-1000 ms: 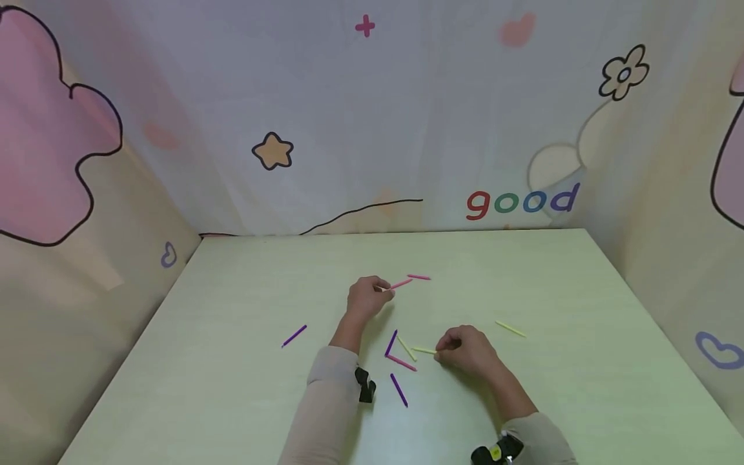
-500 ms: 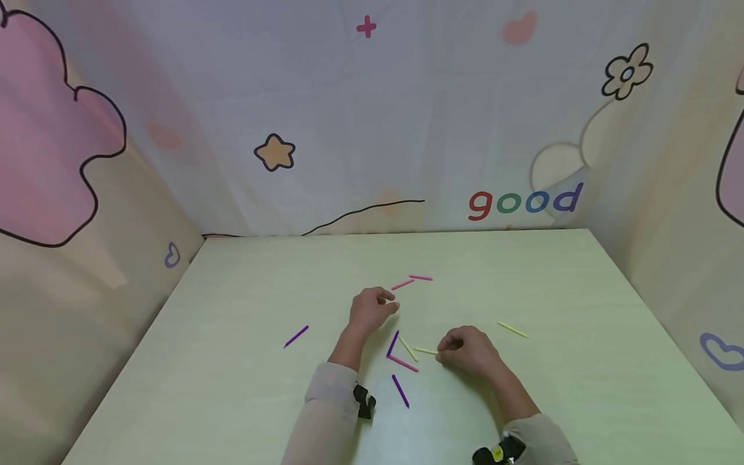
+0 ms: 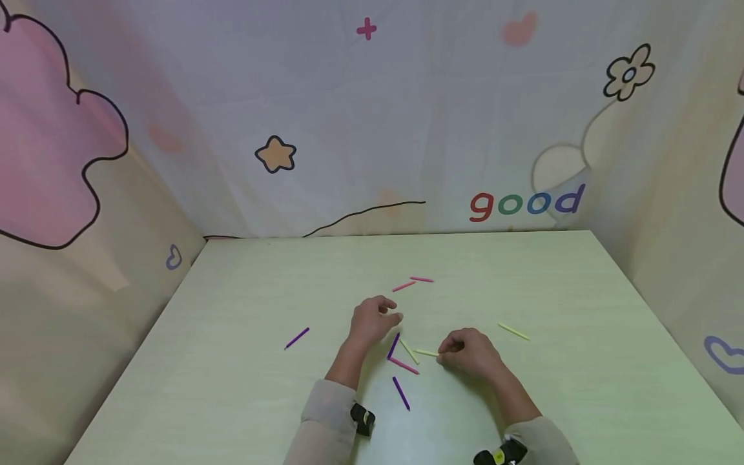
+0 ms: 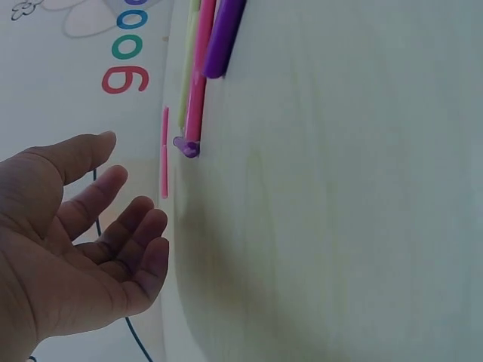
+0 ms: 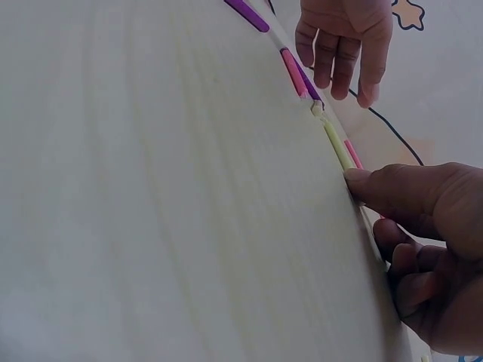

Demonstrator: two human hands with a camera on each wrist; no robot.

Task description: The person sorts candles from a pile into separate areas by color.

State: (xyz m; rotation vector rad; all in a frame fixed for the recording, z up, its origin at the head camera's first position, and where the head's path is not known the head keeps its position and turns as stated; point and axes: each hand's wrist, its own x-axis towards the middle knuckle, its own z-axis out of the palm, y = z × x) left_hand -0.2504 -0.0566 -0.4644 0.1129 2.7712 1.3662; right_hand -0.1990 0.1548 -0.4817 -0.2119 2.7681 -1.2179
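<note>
My right hand [image 3: 469, 352] pinches the right end of a thin yellow stick [image 3: 426, 353] lying on the table; in the right wrist view the thumb covers the end of that stick [image 5: 337, 145]. Just above the central sticks, my left hand [image 3: 372, 320] hovers with relaxed fingers and holds nothing. Beneath it a purple stick [image 3: 393, 346] and a pink stick [image 3: 404, 366] meet in a corner. A second yellow stick [image 3: 409, 351] slants beside them. Beyond the left hand, two pink sticks lie almost end to end, the nearer pink stick [image 3: 403, 286] tilted.
A purple stick [image 3: 401, 393] lies nearer the person, and another purple stick [image 3: 297, 338] is off to the left. On the right rests a lone yellow stick [image 3: 514, 332]. A printed cloth [image 3: 360, 129] hangs behind the pale table [image 3: 244, 400].
The left hand has let go of the nearer of the two far pink sticks and drawn back toward the person. The right hand stays at the yellow stick.
</note>
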